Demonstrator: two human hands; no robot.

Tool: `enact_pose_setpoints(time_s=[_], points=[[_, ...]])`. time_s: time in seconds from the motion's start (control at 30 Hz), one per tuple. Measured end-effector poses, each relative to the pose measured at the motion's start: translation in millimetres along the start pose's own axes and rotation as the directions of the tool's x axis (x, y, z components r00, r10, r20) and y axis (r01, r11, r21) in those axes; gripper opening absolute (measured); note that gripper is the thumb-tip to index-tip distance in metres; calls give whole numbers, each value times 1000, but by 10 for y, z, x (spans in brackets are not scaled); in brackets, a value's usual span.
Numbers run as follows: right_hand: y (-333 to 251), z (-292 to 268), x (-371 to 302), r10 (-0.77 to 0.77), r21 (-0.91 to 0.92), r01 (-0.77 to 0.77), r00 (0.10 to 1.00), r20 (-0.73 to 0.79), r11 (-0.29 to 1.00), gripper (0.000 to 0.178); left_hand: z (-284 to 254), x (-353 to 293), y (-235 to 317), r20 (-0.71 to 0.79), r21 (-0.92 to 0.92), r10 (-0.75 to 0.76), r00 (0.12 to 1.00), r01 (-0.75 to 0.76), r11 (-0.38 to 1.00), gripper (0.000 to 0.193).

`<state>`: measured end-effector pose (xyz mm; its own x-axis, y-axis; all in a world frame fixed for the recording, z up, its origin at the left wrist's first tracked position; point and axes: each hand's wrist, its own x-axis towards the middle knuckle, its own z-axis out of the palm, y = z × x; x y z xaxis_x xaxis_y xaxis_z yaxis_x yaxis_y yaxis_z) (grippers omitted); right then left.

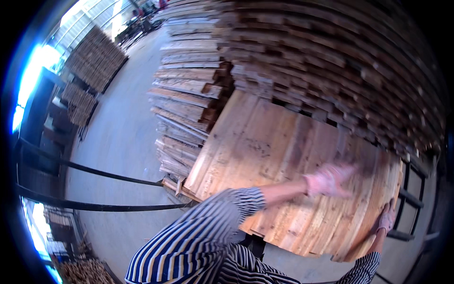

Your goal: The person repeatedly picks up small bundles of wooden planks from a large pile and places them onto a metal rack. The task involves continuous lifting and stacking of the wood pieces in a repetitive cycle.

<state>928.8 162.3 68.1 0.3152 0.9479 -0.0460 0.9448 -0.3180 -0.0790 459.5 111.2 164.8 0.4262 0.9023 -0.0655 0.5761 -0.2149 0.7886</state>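
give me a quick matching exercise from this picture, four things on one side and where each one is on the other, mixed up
Things
1. left hand
2. right hand
3. striped sleeve
4. black metal bars

Places
A. gripping the right edge of the plank stack
B. stretched over the concrete floor at left
C. flat on top of the plank stack
D. on the left arm, crossing the lower middle of the view

Pairs: 1-C, 2-A, 3-D, 4-B. Both hands wear pinkish gloves, and the plank stack sits below taller piles of boards.
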Motion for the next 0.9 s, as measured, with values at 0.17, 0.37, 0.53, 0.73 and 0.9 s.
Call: enact_pose_setpoints(time_s=[0.17,0.37,0.53,0.73,0.9], points=[[-959,41,-332,-314,-284,218,881,-355,934,56,-1636,-1433,-1676,-875,-184,-224,429,133,974,63],[-5296,-626,-2499,-834,419,775,547,-72,473,64,-2560,-3340,-4421,-614,-787,-728,-306,304,536,93],[-7659,429,-3384,-926,710,612,343,159,349,68,-3097,-3822,-5099,-145,-964,-868,-474,-132,233,94],[-9200,1718,-2890,-726,928,-142,586,359,344,64,-3256,-3118,-5202,-159,-973,-908,-387,-97,211,124],[-9292,2233,-2926,-697,511,503,644,317,697,98,-3266,-3460,-4951,24,-994,-897,-441,-108,27,131]])
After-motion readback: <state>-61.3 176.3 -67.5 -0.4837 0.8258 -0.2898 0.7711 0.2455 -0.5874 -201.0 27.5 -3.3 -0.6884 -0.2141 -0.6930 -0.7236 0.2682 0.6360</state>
